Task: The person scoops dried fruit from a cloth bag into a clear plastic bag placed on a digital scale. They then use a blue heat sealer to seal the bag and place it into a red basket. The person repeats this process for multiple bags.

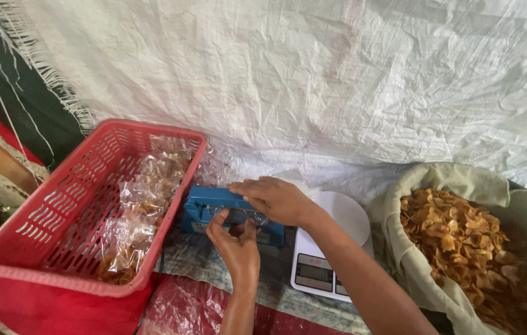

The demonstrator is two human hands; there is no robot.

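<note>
My left hand's fingers [223, 218] pinch the clear bag [243, 218] at the front edge of the blue sealer [214, 208], while my right hand [276, 198] lies flat on top of that sealer, fingers spread and pressing down, gripping nothing that I can see. Left of the sealer a red basket [46, 248] holds sealed bags of chips [139, 217]; right of it stand a white scale [332, 248] and, farther out, a cloth-lined sack of chips [462, 242].
</note>
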